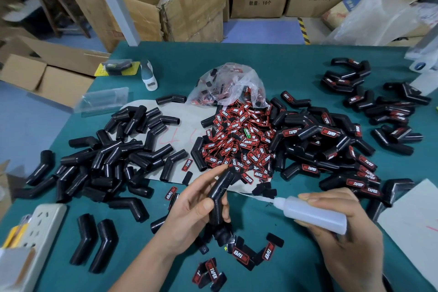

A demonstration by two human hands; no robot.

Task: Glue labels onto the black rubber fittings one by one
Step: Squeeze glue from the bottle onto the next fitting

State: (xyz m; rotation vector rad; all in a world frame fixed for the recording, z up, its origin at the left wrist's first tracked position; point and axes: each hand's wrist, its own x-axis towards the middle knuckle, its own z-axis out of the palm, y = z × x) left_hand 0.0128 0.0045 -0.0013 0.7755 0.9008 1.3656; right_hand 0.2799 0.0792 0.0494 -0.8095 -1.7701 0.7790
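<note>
My left hand [189, 213] grips a bent black rubber fitting [219, 194] upright above the green table, thumb across its elbow. My right hand [343, 232] holds a translucent glue bottle [312, 212] on its side, its thin nozzle pointing left towards the fitting and stopping a little short of it. A heap of red-and-black labels [241, 140] spills from a clear plastic bag [227, 85] in the middle. Bare fittings [113, 156] lie piled on the left. Fittings with labels on them [331, 147] lie piled on the right.
Loose labels [244, 256] lie near the table's front edge between my forearms. A white power strip [45, 223] sits at the front left and a grey card [417, 216] at the right. Cardboard boxes [189, 2] stand behind the table [296, 59].
</note>
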